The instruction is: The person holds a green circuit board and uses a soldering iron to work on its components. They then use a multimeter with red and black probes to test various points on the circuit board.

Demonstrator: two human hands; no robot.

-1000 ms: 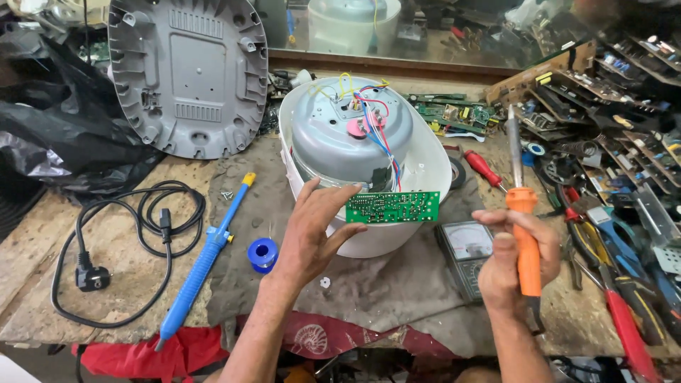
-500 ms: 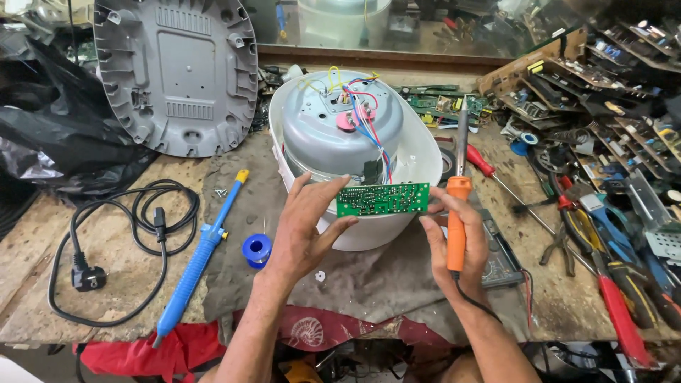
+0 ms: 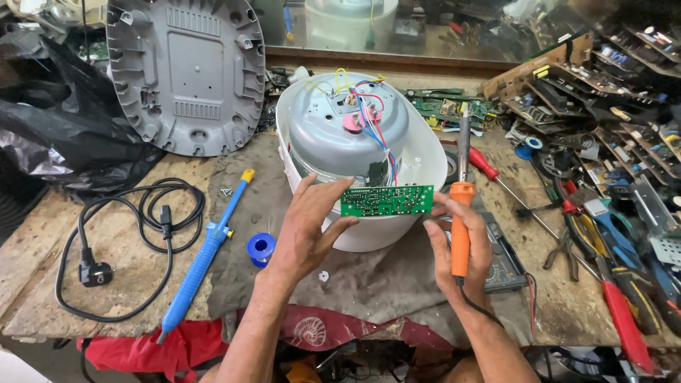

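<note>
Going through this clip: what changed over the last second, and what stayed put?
The right hand, gripping the orange-handled soldering iron, swung in from the right until its fingers touch the right end of the green circuit board. The left hand kept hold of the board's left end. The blue desoldering pump, solder spool and black power cord stayed put.

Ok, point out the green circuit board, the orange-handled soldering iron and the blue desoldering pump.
green circuit board [image 3: 386,201], head view, middle of its solder side
orange-handled soldering iron [image 3: 460,237], head view, orange grip
blue desoldering pump [image 3: 202,261], head view, mid barrel
</note>
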